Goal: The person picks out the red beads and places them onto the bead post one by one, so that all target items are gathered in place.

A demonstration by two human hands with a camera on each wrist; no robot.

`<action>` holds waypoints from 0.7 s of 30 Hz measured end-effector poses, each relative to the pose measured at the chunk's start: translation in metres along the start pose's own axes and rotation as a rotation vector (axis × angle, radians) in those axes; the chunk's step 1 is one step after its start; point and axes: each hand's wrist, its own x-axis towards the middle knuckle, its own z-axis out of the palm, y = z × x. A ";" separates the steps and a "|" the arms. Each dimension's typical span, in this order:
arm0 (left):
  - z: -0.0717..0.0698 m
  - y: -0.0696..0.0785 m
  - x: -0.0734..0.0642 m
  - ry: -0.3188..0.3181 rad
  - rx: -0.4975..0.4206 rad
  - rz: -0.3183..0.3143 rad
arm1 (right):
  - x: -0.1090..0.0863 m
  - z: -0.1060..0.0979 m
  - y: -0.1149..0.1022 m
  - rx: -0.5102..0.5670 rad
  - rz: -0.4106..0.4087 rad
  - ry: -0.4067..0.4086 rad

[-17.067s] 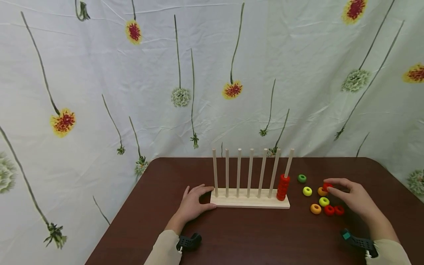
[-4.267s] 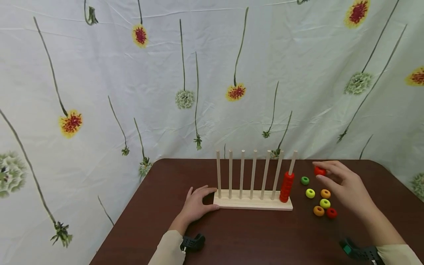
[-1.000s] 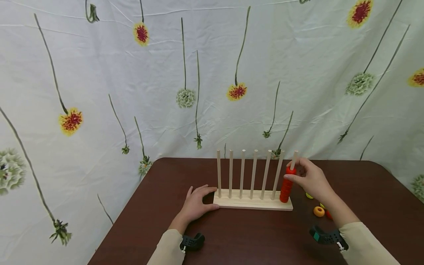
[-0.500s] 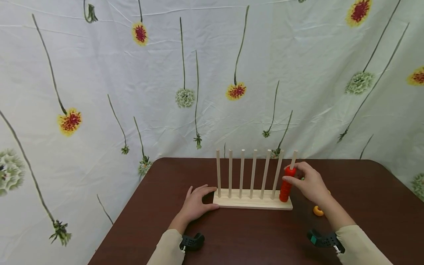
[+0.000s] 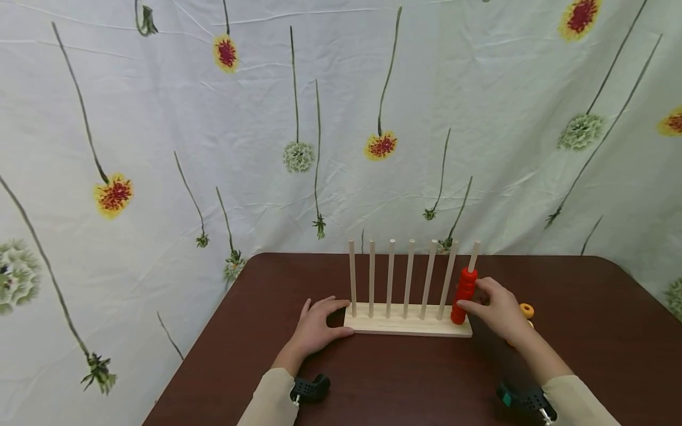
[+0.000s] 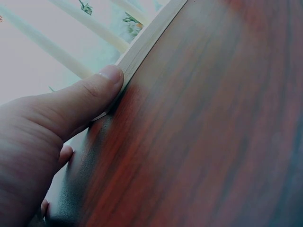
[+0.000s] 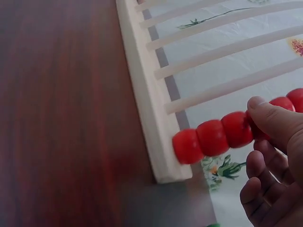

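Note:
A pale wooden peg stand [image 5: 399, 325] with a row of upright pegs stands on the dark table. Red beads [image 5: 465, 290] are stacked on its rightmost peg, whose tip pokes out above them. My right hand [image 5: 498, 307] holds this stack from the right, partway down. In the right wrist view the thumb lies across a red bead [image 7: 238, 129] and hides part of it, while other fingers curl behind. At the stand's left end my left hand [image 5: 314, 330] grips the base, thumb on the front edge, index finger at the back corner. The other pegs carry no beads.
An orange bead [image 5: 527, 310] lies on the table beyond my right wrist, with slivers of other beads showing past the forearm, which hides the rest. The brown tabletop [image 5: 405, 378] ends at a white floral cloth [image 5: 240, 118] hanging behind.
A second ago my right hand was near the top of the red stack, with a bead around the peg; it has slid down along the stack. The left hand has stayed put.

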 end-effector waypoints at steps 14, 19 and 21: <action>0.001 0.000 0.001 0.005 0.004 -0.004 | -0.027 -0.019 0.021 -0.077 -0.001 0.036; 0.001 0.000 0.000 -0.004 0.002 -0.002 | -0.035 -0.029 0.030 -0.086 0.018 0.047; 0.000 0.000 0.001 -0.003 0.000 -0.001 | -0.038 -0.032 0.034 -0.083 0.027 0.049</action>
